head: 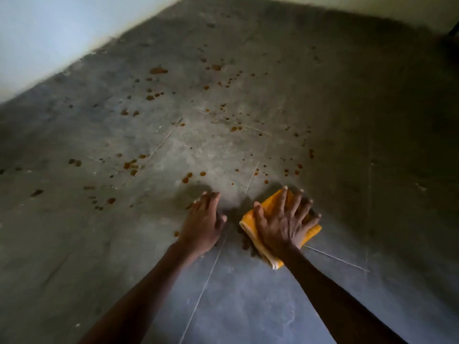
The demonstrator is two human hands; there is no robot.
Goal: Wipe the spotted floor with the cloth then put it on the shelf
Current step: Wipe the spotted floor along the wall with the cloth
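Note:
A folded orange cloth [250, 225] lies flat on the grey concrete floor [223, 150]. My right hand [285, 222] presses down on it with fingers spread, covering most of it. My left hand [202, 219] rests palm down on the bare floor just left of the cloth, holding nothing. Several orange-brown spots [159, 70] are scattered over the floor ahead of both hands, and a dark smear [247, 242] sits at the cloth's left edge. No shelf is in view.
A pale wall [62, 33] runs along the far left edge of the floor, and another wall [372, 6] closes the back. A dark object [454, 31] shows at the far right corner. Thin scratch lines [208, 276] cross the floor.

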